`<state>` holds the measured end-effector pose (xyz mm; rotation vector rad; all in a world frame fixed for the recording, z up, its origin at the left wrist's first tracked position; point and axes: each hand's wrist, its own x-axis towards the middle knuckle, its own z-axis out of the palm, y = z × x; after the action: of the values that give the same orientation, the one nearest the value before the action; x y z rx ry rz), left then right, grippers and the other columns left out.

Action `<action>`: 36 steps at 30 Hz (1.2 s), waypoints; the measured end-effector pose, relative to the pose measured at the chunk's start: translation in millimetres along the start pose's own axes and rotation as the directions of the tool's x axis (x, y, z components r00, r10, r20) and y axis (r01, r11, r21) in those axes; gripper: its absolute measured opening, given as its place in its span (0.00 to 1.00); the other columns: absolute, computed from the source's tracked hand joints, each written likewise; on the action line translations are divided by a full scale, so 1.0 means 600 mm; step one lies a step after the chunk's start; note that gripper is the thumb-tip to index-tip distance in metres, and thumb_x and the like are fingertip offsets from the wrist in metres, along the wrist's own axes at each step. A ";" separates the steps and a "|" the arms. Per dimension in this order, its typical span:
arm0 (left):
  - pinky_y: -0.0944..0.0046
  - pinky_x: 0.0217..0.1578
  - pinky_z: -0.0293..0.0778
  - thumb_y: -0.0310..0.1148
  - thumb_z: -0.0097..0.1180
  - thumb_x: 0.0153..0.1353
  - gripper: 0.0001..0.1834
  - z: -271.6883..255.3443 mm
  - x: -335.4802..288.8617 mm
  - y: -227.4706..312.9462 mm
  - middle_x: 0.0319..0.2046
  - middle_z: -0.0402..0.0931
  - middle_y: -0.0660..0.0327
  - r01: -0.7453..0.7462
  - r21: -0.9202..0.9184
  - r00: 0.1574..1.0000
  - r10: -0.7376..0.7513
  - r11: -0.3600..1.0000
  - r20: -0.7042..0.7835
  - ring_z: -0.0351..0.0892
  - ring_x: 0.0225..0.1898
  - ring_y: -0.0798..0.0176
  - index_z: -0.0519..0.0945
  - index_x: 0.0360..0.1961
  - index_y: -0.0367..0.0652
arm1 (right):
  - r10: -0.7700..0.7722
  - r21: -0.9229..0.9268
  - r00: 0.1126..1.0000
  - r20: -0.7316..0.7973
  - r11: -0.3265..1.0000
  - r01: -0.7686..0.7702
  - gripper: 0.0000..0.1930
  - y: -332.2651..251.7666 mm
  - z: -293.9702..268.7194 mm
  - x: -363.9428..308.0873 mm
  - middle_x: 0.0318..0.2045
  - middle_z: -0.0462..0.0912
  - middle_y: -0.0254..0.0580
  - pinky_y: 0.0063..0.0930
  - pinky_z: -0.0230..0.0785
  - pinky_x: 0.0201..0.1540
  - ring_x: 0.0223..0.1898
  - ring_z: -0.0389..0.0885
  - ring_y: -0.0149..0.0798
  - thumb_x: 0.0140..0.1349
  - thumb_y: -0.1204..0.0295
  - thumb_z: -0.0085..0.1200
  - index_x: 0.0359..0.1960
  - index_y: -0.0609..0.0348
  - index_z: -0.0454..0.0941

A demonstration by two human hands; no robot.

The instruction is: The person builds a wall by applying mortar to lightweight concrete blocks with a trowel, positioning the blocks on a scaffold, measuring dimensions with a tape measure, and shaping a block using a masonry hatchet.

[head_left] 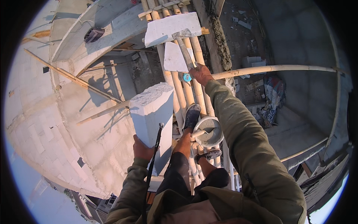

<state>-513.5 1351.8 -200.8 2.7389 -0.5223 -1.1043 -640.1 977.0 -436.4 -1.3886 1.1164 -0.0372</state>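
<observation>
Nearest the camera, two olive-green sleeves are seen coming up from the lower edge, with bent knees in dark trousers between them. The left hand point(141, 148) is closed against the lower side of a tall white lightweight block point(153, 119), which is held upright at the left edge of a bamboo scaffold platform point(182, 95). The right hand point(200, 73) is stretched forward and wrapped around the handle of a hatchet-like tool point(185, 46), whose metal head rests near two broken white block pieces point(171, 28) lying across the bamboo further ahead. A turquoise object (too small to identify) lies just beside that hand. Between the feet, a grey bucket of mortar point(209, 131) stands on the poles, with a tool handle sticking out of it. A long bamboo rail point(276, 69) runs off to the right. Far below, concrete walls and rubble are visible.

The step in hand is judged to be block trimming: one block is steadied while the cutting tool is gripped. The next move would call for the tool to be brought back to the held block, with balance kept on the narrow poles and the block kept from tipping over the open edge.
</observation>
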 end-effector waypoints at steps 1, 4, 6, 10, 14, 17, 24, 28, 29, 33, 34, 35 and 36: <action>0.48 0.47 0.82 0.34 0.82 0.35 0.47 0.022 0.028 0.023 0.42 0.83 0.43 -0.018 -0.044 1.000 0.019 0.999 0.014 0.86 0.46 0.42 0.63 0.53 0.35 | -0.115 -0.191 0.988 -0.102 0.977 0.094 0.37 0.052 -0.027 0.009 0.50 0.84 0.69 0.43 0.74 0.58 0.57 0.82 0.58 0.63 0.53 0.57 0.64 0.76 0.72; 0.45 0.42 0.81 0.39 0.82 0.36 0.46 0.007 0.073 -0.025 0.40 0.82 0.39 -0.100 -0.131 0.992 0.089 0.986 -0.086 0.85 0.42 0.33 0.62 0.50 0.35 | 0.115 -0.073 0.938 -0.328 0.987 -0.146 0.25 0.135 0.063 -0.107 0.41 0.86 0.66 0.46 0.76 0.49 0.47 0.86 0.62 0.65 0.56 0.59 0.50 0.70 0.81; 0.45 0.41 0.82 0.35 0.82 0.37 0.48 0.025 0.102 0.065 0.40 0.82 0.42 -0.222 -0.162 0.972 0.205 0.962 -0.116 0.86 0.40 0.39 0.61 0.55 0.34 | 0.215 -0.096 0.888 -0.406 0.957 -0.275 0.20 0.266 0.014 -0.208 0.41 0.85 0.67 0.49 0.77 0.49 0.45 0.85 0.66 0.64 0.59 0.56 0.47 0.66 0.82; 0.53 0.57 0.76 0.29 0.81 0.38 0.51 0.046 0.162 0.075 0.51 0.77 0.49 -0.238 -0.217 0.969 0.216 0.947 -0.119 0.79 0.51 0.53 0.63 0.64 0.33 | 0.523 -0.171 0.647 -0.555 0.690 -0.704 0.19 0.329 0.080 -0.437 0.43 0.86 0.64 0.53 0.76 0.52 0.47 0.85 0.63 0.65 0.61 0.50 0.45 0.64 0.83; 0.57 0.57 0.74 0.25 0.77 0.43 0.45 0.074 0.195 0.163 0.54 0.73 0.47 -0.320 -0.471 0.942 0.328 0.822 -0.068 0.77 0.54 0.55 0.63 0.60 0.30 | 0.896 0.116 0.439 -0.069 0.444 -0.888 0.20 0.431 0.203 -0.508 0.31 0.87 0.63 0.51 0.78 0.43 0.38 0.88 0.59 0.64 0.59 0.52 0.29 0.69 0.83; 0.57 0.59 0.74 0.18 0.74 0.45 0.44 0.138 0.227 0.230 0.56 0.72 0.46 -0.422 -0.520 0.885 0.463 0.743 -0.056 0.76 0.56 0.55 0.62 0.62 0.30 | 0.820 0.044 0.564 -0.096 0.569 -0.821 0.23 0.536 0.300 -0.486 0.33 0.87 0.59 0.49 0.79 0.45 0.40 0.88 0.55 0.66 0.53 0.54 0.32 0.65 0.84; 0.57 0.61 0.70 0.21 0.76 0.46 0.45 0.231 0.266 0.288 0.59 0.71 0.49 -0.517 -0.552 0.811 0.580 0.655 -0.071 0.73 0.58 0.56 0.64 0.65 0.31 | 0.566 -0.369 0.824 -0.036 0.758 -0.537 0.23 0.532 0.353 -0.416 0.42 0.87 0.56 0.51 0.79 0.49 0.45 0.87 0.58 0.63 0.58 0.60 0.56 0.54 0.77; 0.58 0.59 0.72 0.21 0.75 0.47 0.36 0.291 0.282 0.311 0.55 0.76 0.54 -0.631 -0.449 0.713 0.701 0.633 -0.012 0.77 0.54 0.57 0.74 0.60 0.33 | 0.738 0.318 0.674 0.016 0.636 -0.703 0.13 0.500 0.298 -0.487 0.32 0.85 0.53 0.42 0.78 0.29 0.29 0.86 0.49 0.67 0.64 0.53 0.38 0.64 0.78; 0.58 0.59 0.73 0.20 0.75 0.47 0.35 0.290 0.284 0.308 0.54 0.77 0.54 -0.636 -0.428 0.713 0.701 0.642 -0.007 0.77 0.53 0.56 0.75 0.59 0.33 | 0.891 0.869 0.450 0.062 0.173 -0.463 0.16 0.481 0.291 -0.500 0.28 0.83 0.52 0.41 0.75 0.20 0.21 0.83 0.48 0.67 0.62 0.55 0.36 0.67 0.74; 0.57 0.57 0.75 0.20 0.75 0.46 0.32 0.318 0.313 0.303 0.49 0.80 0.55 -0.677 -0.439 0.667 0.745 0.591 -0.026 0.79 0.49 0.55 0.78 0.56 0.33 | 0.815 0.498 0.518 -0.260 0.572 -0.651 0.17 0.450 0.225 -0.582 0.33 0.83 0.61 0.51 0.77 0.27 0.24 0.83 0.61 0.72 0.63 0.46 0.50 0.67 0.69; 0.57 0.56 0.75 0.21 0.76 0.46 0.32 0.334 0.318 0.308 0.48 0.81 0.55 -0.684 -0.474 0.641 0.767 0.555 -0.027 0.80 0.49 0.55 0.79 0.55 0.33 | 0.648 0.235 0.595 -0.475 0.746 -0.624 0.17 0.497 0.246 -0.620 0.34 0.83 0.63 0.53 0.78 0.31 0.26 0.83 0.65 0.72 0.63 0.47 0.51 0.66 0.70; 0.57 0.56 0.75 0.21 0.76 0.46 0.33 0.339 0.334 0.304 0.49 0.80 0.55 -0.690 -0.447 0.628 0.778 0.570 0.022 0.79 0.50 0.56 0.78 0.56 0.33 | 0.580 0.115 0.627 -0.520 0.775 -0.621 0.17 0.512 0.256 -0.638 0.35 0.83 0.64 0.54 0.78 0.35 0.29 0.83 0.67 0.71 0.63 0.47 0.51 0.66 0.70; 0.57 0.56 0.75 0.22 0.76 0.46 0.34 0.328 0.350 0.297 0.51 0.80 0.54 -0.701 -0.406 0.618 0.784 0.586 0.063 0.79 0.51 0.56 0.77 0.57 0.34 | 0.502 -0.009 0.663 -0.555 0.794 -0.608 0.17 0.512 0.258 -0.645 0.36 0.83 0.66 0.56 0.78 0.38 0.31 0.83 0.70 0.71 0.64 0.47 0.51 0.66 0.71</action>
<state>-556.5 1108.2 -432.0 1.7443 -1.2433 -1.1172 -920.3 1410.6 -478.1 -1.1661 2.0418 0.1515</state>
